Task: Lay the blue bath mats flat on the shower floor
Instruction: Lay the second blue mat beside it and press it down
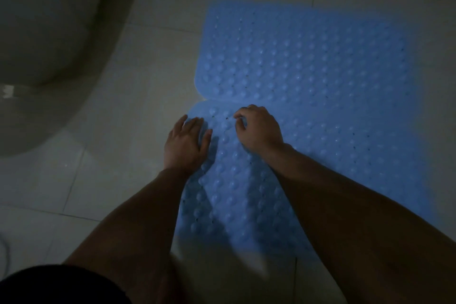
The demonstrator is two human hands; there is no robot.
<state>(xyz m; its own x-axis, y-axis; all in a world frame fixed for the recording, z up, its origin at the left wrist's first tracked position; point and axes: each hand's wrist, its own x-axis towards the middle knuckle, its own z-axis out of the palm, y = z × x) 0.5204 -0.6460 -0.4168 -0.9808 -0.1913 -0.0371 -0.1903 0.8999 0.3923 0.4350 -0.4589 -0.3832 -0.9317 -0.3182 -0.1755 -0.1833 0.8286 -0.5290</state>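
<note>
In a dim bathroom, a person crouches over pale floor tiles (103,180), a dark garment (61,284) filling the nearest corner of the view and both bare forearms reaching forward over a blue bath mat. The near mat (237,192) runs beneath the arms and hands, its surface covered in rounded bumps and dotted with small holes, lying flat against the tiles as far as the low light allows one to tell. The left hand (186,142) is spread open, palm down, fingers extended and pressing on the mat close to its left edge. Just beside it, the right hand (259,128) rests knuckles up with its fingers curled under, fingertips bent against the mat's surface; whether they pinch any material cannot be told. Directly beyond the fingertips, the rounded end of the near mat meets a second blue mat (308,57), the two edges touching along a seam that shows a small notch at the left, ahead of the left hand. The far mat stretches away from the hands and to their right, flat on the tiles. Well to the left of the left hand, a white toilet (44,39) curves along the edge of the frame, apart from both mats.
</note>
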